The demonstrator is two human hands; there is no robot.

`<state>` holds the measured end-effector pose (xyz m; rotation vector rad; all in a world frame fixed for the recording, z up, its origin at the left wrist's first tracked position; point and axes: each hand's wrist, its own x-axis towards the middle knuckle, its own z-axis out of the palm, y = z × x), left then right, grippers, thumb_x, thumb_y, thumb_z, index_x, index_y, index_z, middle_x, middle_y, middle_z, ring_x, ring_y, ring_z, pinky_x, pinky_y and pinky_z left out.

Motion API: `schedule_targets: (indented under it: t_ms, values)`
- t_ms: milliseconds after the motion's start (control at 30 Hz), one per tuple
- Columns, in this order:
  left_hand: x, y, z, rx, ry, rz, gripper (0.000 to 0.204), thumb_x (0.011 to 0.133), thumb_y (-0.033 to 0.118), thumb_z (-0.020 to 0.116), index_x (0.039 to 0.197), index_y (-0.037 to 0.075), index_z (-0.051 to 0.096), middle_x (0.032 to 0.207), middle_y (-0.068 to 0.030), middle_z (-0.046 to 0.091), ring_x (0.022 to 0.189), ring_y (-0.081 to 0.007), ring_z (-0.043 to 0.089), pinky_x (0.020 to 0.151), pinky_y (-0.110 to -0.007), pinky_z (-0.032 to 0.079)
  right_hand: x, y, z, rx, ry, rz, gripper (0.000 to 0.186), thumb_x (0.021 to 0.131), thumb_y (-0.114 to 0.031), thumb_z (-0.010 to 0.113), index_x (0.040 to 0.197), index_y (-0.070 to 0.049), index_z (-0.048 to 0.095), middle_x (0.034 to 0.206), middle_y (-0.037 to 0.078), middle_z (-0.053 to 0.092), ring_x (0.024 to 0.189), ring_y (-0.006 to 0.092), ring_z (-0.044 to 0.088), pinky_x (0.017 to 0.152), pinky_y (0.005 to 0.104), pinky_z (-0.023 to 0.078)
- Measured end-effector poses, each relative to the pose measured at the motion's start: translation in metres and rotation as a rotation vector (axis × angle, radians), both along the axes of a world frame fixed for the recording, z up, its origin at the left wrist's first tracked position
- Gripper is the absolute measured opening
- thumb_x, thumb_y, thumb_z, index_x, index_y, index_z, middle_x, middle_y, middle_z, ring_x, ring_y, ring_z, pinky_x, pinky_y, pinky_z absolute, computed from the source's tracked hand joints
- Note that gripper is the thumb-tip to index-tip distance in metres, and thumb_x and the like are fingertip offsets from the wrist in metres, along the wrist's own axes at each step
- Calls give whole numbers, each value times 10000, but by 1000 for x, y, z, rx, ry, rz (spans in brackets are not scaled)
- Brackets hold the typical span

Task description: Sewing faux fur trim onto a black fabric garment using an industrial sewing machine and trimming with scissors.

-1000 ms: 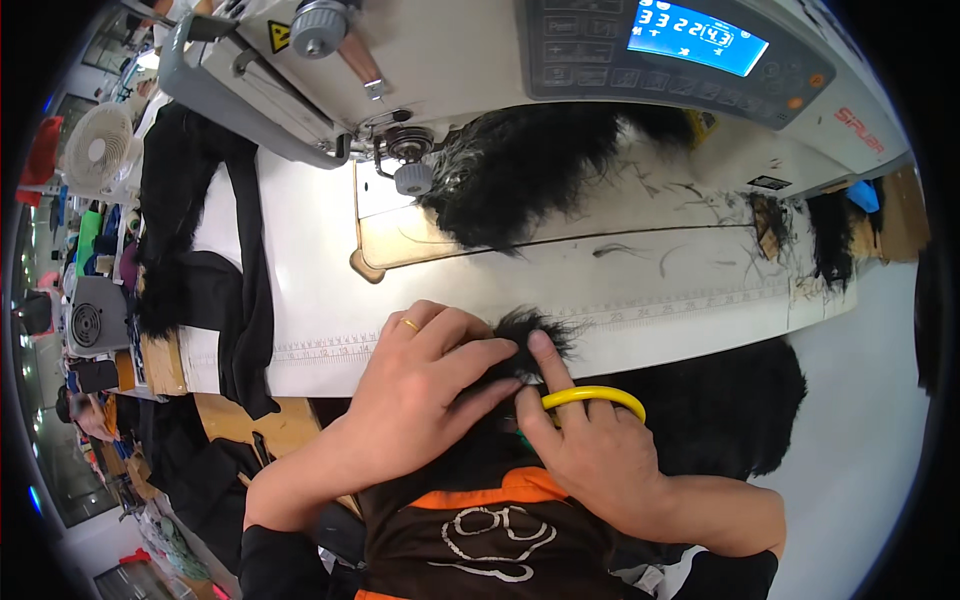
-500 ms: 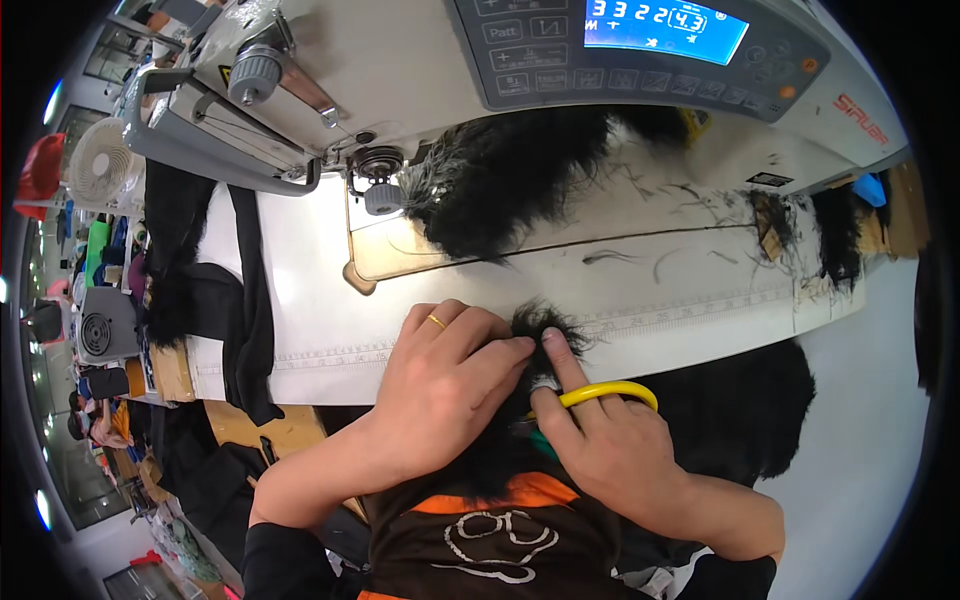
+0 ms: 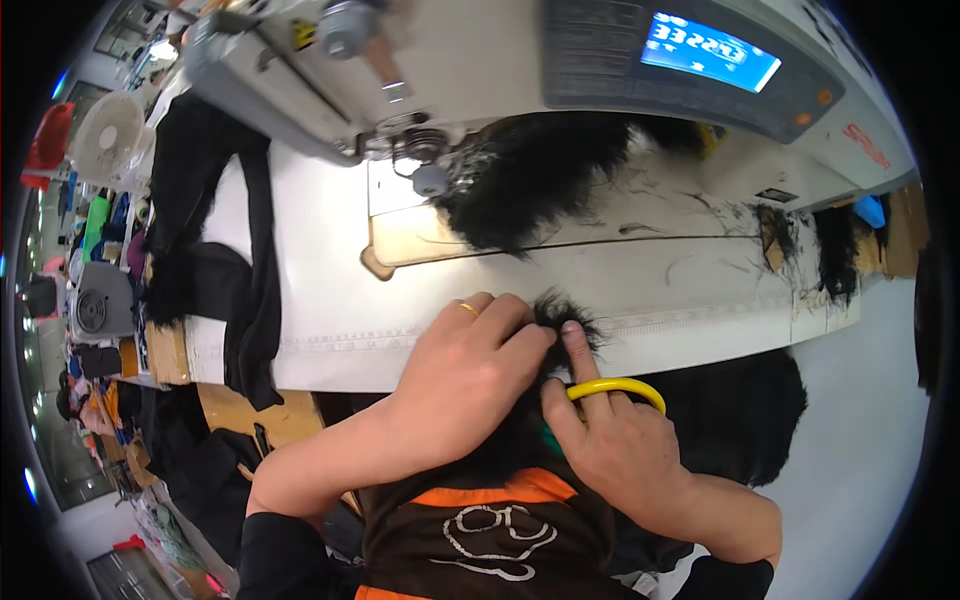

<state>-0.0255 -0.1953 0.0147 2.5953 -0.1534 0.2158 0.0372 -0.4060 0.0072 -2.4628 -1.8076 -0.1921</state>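
Observation:
A tufted piece of black fur fabric (image 3: 562, 308) is pinched in the closed fingers of my left hand (image 3: 462, 375), just over the near edge of the sewing table (image 3: 690, 275). My right hand (image 3: 628, 440) is closed around yellow-handled scissors (image 3: 625, 384); the loop crosses its fingers and the blades are hidden beneath the hand. Its index finger stretches out and touches the right side of the tuft. The rest of the fabric hangs toward my lap, mostly covered by my hands.
Beyond my hands stands a sewing machine (image 3: 680, 130) with a lit screen (image 3: 710, 55). More black fur (image 3: 540, 180) lies by its needle area. Black fabric strips (image 3: 262, 280) drape over the table's left side. Dark fur (image 3: 740, 415) hangs at the near right. A fan (image 3: 108, 140) stands far left.
My view has shifted, so the machine appears farther right. Both hands stay close together at the fur tuft, the left still pinching it and the right still holding the scissors.

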Motion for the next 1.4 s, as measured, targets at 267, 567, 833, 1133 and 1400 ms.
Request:
schedule_targets:
  t_ms: [267,567,833,1133,1400]
  values:
    - [-24,6,15,336,136,-11,194,807,109,664,950,-14,618,943,-164,603,842,-305,661,722,-382,564,-4,4,6,-168,-56,24,203,946,-253,658,1102,-130,694,1428,382,600,501,170,616,426,306,493]
    - [-113,87,10,-402,198,174,190,1001,161,697,1111,8,668,988,-178,664,948,-418,675,790,-488,550,-5,-3,2,-276,124,-50,619,771,-184,825,1294,-19,540,1600,416,375,679,369,715,603,419,564]
    - [-171,147,5,-534,90,368,173,941,76,789,1097,6,759,957,-124,768,872,-258,751,764,-336,570,-10,0,4,-314,115,-107,595,809,-231,847,1269,-8,543,1613,409,363,746,382,727,607,406,565]
    - [-176,152,7,-454,72,578,166,908,91,754,1046,-1,754,966,-175,735,922,-370,725,807,-413,576,-11,3,9,-336,123,-88,547,807,-268,853,1217,-25,584,1604,435,355,642,342,704,570,368,560]
    - [-165,152,10,-415,193,696,209,834,146,744,983,1,730,985,-148,733,934,-372,713,816,-447,567,-12,6,11,-314,110,-80,558,787,-268,867,1203,-31,581,1599,429,371,650,343,704,573,367,560]
